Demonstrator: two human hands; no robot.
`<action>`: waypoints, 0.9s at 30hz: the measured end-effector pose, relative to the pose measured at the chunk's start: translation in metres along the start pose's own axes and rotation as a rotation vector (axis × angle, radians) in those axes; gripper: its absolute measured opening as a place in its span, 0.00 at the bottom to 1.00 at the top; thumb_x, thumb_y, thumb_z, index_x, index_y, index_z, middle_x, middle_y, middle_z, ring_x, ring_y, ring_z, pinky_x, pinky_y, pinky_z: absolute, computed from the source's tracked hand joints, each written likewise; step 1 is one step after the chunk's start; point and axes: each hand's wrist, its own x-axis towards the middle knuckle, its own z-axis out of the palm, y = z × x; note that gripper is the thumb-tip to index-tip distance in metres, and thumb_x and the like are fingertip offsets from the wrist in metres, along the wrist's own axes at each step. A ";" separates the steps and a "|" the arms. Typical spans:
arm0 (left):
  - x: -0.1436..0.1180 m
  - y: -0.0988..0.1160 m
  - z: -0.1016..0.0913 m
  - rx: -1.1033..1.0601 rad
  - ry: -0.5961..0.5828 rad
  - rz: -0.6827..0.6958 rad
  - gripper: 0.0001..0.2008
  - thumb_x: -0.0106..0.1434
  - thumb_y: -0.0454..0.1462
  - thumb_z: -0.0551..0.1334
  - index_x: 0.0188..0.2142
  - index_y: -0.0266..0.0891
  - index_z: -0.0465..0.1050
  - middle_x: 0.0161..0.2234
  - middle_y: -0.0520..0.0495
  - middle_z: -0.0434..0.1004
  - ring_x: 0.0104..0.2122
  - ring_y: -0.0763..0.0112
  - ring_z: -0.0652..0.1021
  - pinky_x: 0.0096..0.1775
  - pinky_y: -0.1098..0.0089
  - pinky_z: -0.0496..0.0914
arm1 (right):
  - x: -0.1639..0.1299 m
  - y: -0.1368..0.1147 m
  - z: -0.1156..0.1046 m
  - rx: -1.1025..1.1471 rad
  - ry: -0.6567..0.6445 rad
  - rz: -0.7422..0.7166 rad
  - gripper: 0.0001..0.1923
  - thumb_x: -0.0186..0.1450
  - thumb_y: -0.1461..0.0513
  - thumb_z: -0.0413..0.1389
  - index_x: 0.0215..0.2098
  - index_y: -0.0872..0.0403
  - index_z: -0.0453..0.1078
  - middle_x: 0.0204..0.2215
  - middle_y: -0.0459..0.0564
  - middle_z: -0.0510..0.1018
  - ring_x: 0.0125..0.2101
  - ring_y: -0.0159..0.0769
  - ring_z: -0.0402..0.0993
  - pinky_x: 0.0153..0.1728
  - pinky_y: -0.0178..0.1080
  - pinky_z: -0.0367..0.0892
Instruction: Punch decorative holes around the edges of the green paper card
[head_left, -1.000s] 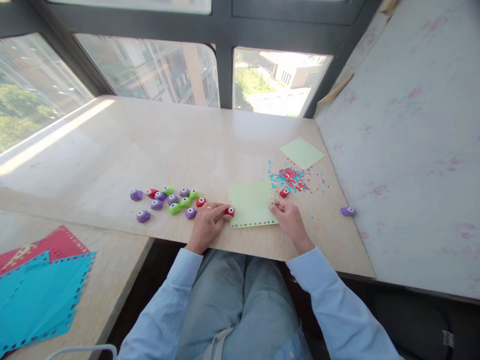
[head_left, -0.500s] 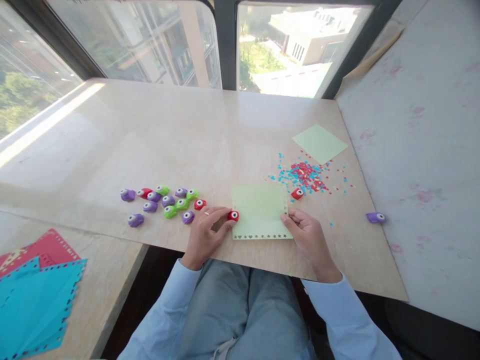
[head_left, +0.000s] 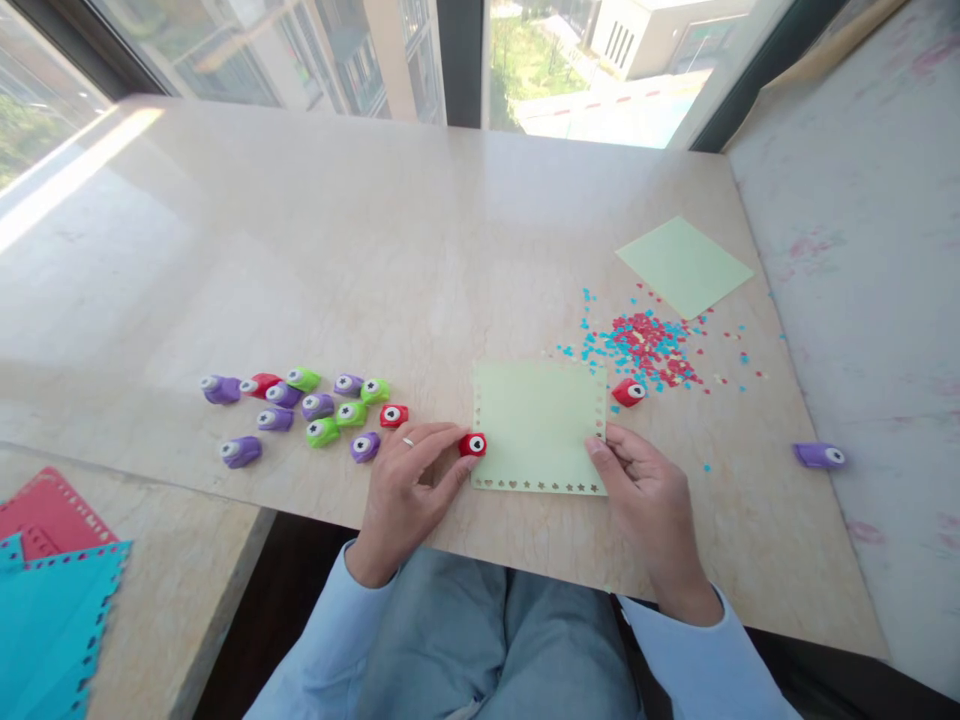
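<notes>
My left hand (head_left: 416, 485) pinches a small red craft punch (head_left: 473, 445) between thumb and fingers, at the left edge of a pale green sheet of paper (head_left: 536, 425). Small punched shapes run along the sheet's lower edge and down its sides. On the right, my right hand (head_left: 646, 495) grips the paper's edge, with the thumb on top and the fingers curled beneath. Another red punch (head_left: 628, 392) lies just beyond that hand. To the left of my left hand sits a third red punch (head_left: 394, 415).
Several purple, green and red punches (head_left: 317, 405) stand at the left. Red and blue paper bits (head_left: 649, 345) lie scattered before a second green sheet (head_left: 684, 267). A purple punch (head_left: 820, 456) rests by the wall. Punched blue (head_left: 56, 620) and red sheets (head_left: 56, 510) lie lower left.
The head view has tipped downward and come closer, so things on the table shift outward in the picture. Both hands keep their hold on the punch and the paper.
</notes>
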 end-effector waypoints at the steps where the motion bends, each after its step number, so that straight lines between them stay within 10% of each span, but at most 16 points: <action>1: 0.000 0.000 0.000 0.007 0.007 -0.002 0.09 0.64 0.39 0.66 0.45 0.42 0.77 0.43 0.47 0.81 0.42 0.63 0.79 0.46 0.60 0.71 | 0.000 0.001 -0.001 -0.008 -0.001 -0.008 0.17 0.65 0.51 0.57 0.44 0.54 0.78 0.33 0.50 0.83 0.30 0.38 0.77 0.31 0.36 0.71; 27: 0.000 0.000 -0.001 0.041 -0.028 -0.028 0.13 0.64 0.41 0.65 0.47 0.44 0.76 0.44 0.44 0.80 0.44 0.59 0.79 0.48 0.55 0.73 | 0.000 0.003 -0.003 -0.028 0.052 -0.019 0.17 0.63 0.51 0.60 0.43 0.54 0.79 0.36 0.51 0.84 0.30 0.38 0.78 0.31 0.37 0.74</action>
